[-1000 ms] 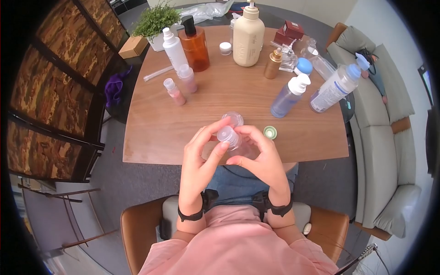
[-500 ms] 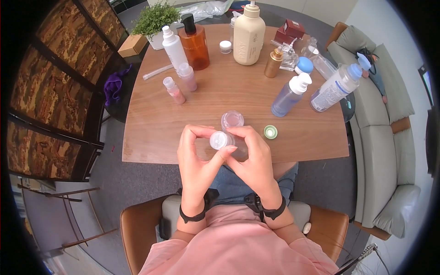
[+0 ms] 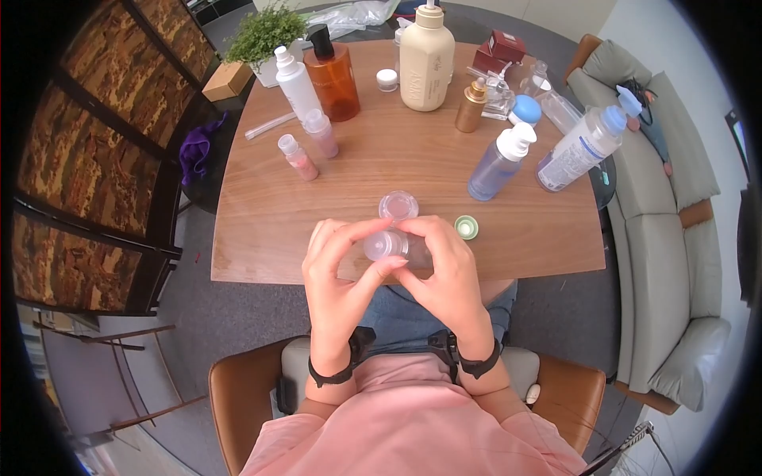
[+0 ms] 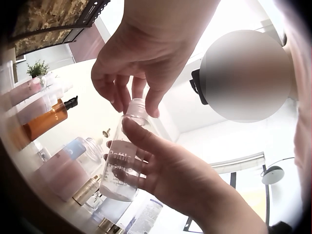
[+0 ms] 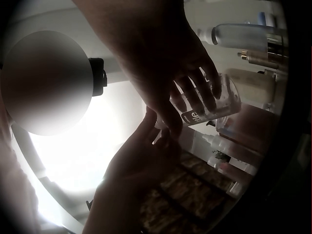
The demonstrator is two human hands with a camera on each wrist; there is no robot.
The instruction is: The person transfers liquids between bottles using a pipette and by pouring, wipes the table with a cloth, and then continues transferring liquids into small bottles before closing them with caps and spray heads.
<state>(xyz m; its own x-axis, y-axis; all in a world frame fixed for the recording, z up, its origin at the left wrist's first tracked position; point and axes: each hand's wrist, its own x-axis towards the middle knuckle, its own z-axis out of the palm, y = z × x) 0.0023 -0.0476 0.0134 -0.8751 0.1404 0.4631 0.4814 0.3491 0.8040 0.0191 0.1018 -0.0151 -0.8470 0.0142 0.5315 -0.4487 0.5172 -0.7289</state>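
A clear bottle (image 3: 386, 245) is between the two hands above the near table edge, its neck end toward the camera. The left hand (image 3: 337, 266) pinches the neck with its fingertips. Around the body, below the neck, the right hand (image 3: 446, 278) is curled. In the left wrist view the transparent bottle (image 4: 119, 168) stands slightly tilted, with printed lettering seen through the fingers. Just beyond the hands is a round clear container (image 3: 398, 207) with a pinkish look inside. A small green cap (image 3: 467, 228) lies to the right of it.
Two small pink bottles (image 3: 298, 158) stand at the left, near a white spray bottle (image 3: 297, 85) and an amber bottle (image 3: 333, 83). A tall cream pump bottle (image 3: 426, 62) is at the back. Bluish pump bottles (image 3: 494, 170) stand at the right.
The bottle and both hands have shifted slightly left, and the bottle's top faces the camera at a different angle. Both hands still hold it.
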